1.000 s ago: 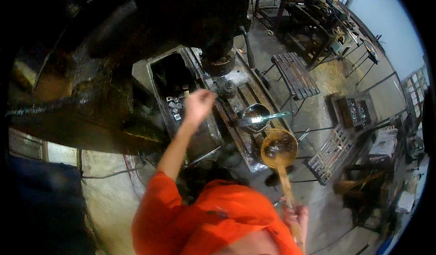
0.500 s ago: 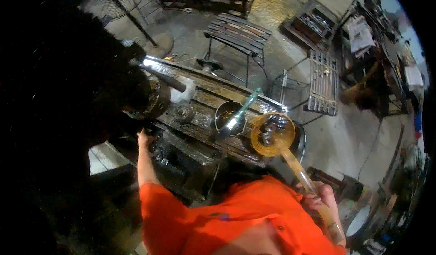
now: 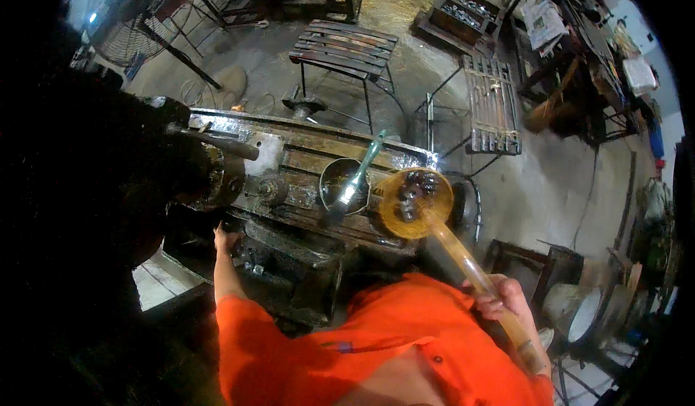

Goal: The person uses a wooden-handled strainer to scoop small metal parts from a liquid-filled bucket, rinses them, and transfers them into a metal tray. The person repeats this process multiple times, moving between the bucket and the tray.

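Note:
My right hand [image 3: 499,297] is closed around the long handle of a translucent yellow plastic dipper [image 3: 443,214]. Several small dark metal parts [image 3: 410,197] lie in its round bowl, above the right end of a slotted machine table [image 3: 304,161]. Left of the dipper, a paintbrush [image 3: 360,172] with a green handle rests across a round container [image 3: 335,176], dark bristles over the rim. My left hand [image 3: 227,239] reaches to the shadowed machine front below the table, one finger stretched out. Whether it touches anything there is lost in the dark.
A metal bar [image 3: 224,144] juts from the dark machine on the left, over the table. Beyond stand a slatted bench [image 3: 344,48], a slatted stool [image 3: 492,106] and a box of metal parts [image 3: 463,11]. A large fan [image 3: 137,15] stands far left, a cluttered workbench [image 3: 565,58] far right.
The view has shifted, so most of the scene sits further left. The dipper stays in my right hand beside the brush and container. My left hand remains at the machine front, slightly lower in view.

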{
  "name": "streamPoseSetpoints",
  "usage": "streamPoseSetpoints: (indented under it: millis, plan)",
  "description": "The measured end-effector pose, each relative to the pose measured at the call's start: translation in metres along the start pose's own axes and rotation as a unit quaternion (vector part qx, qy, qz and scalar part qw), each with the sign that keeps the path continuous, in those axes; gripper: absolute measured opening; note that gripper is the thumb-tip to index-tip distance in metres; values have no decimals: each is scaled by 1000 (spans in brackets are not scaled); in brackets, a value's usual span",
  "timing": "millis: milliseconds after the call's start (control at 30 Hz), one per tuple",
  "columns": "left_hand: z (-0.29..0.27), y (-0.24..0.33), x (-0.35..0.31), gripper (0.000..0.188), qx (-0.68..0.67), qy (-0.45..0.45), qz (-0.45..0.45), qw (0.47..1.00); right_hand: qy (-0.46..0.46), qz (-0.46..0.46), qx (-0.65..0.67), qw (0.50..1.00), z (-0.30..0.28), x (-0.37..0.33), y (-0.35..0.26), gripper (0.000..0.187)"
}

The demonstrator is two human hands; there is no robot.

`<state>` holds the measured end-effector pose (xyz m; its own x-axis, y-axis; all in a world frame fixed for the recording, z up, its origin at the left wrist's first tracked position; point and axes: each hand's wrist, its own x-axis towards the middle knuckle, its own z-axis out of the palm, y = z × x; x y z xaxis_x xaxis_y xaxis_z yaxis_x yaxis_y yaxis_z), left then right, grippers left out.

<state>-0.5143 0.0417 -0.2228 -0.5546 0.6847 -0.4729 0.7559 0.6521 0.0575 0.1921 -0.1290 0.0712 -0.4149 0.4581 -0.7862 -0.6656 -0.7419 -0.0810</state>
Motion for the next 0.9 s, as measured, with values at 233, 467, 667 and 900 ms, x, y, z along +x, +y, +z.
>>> streamPoseSetpoints:
  millis: [233, 467, 667, 900]
  plan:
    - [7, 46, -48, 96, 18, 106, 62, 992, -55, -41, 8, 998, -8, -1, 13, 53]
    - [-24, 62, -72, 99, 108, 22, 88, 990, -63, -15, 6, 998, -14, 1, 12, 67]
    - [-15, 29, -34, 98, 93, 46, 138, 985, -92, -16, 37, 995, -19, 4, 19, 67]
    - [3, 16, -17, 94, 29, 46, 125, 991, -87, -9, 51, 995, -17, 5, 17, 59]
